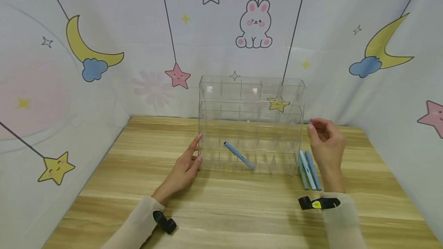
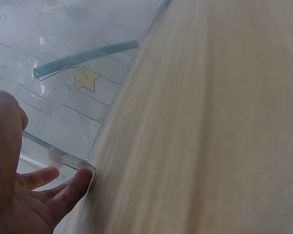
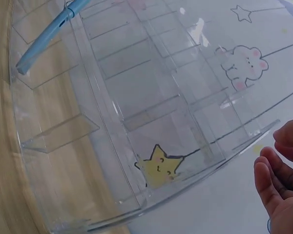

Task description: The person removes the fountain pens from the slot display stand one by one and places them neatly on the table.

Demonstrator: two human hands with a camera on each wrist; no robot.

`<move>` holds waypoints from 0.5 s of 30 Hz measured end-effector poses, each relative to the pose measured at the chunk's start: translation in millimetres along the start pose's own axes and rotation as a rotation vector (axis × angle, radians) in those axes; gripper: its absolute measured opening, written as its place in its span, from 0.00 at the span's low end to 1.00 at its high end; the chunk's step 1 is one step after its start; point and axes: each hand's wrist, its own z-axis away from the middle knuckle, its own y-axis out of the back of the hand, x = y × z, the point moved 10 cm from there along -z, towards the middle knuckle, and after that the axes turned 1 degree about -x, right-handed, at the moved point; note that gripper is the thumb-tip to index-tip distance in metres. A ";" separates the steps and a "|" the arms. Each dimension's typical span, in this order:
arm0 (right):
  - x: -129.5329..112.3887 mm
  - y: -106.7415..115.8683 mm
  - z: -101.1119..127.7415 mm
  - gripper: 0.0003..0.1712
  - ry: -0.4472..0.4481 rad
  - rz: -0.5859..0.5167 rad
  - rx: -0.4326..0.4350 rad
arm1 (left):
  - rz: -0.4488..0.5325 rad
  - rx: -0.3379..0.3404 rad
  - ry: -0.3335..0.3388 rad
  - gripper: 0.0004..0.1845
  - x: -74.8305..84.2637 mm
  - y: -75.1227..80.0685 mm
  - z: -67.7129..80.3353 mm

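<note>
Standing organizer: clear tiered organizer sits upright on the counter, near its back edge, close to the patterned curtain backdrop.
Handling: judged light, stiff and brittle; thin see-through walls look slick and likely to scratch or crack if squeezed hard or knocked over.
Where to hold: outer side walls or bottom corners seem the safest grip, one hand per side; the thin inner dividers look too weak to bear any pull.
Pen inside: one blue pen leans slantwise in a lower compartment, loose, so it may rattle or slide out if the case is tipped.
Left hand: left hand lies on the counter with straight fingers touching the organizer's lower left corner; it steadies rather than grips.
Right hand: right hand hovers just beside the right wall, fingers loosely curled, holding nothing, not touching.
Spare pens: three blue pens lie side by side on the counter beneath the right hand, just beside the organizer's right foot.
Wrists: black straps on both sleeves.
</note>
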 end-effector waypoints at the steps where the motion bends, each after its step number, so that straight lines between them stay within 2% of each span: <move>1: -2.0 -2.6 1.0 0.11 0.004 -0.005 -0.007 | -0.002 0.000 -0.003 0.39 0.3 -0.1 -0.4; 8: -11.9 -20.2 7.2 0.09 0.010 -0.007 -0.083 | 0.005 -0.003 0.002 0.39 0.7 0.7 0.6; 15: -18.0 -46.7 16.8 0.09 0.065 0.027 -0.241 | 0.021 -0.006 0.002 0.39 0.5 0.1 0.2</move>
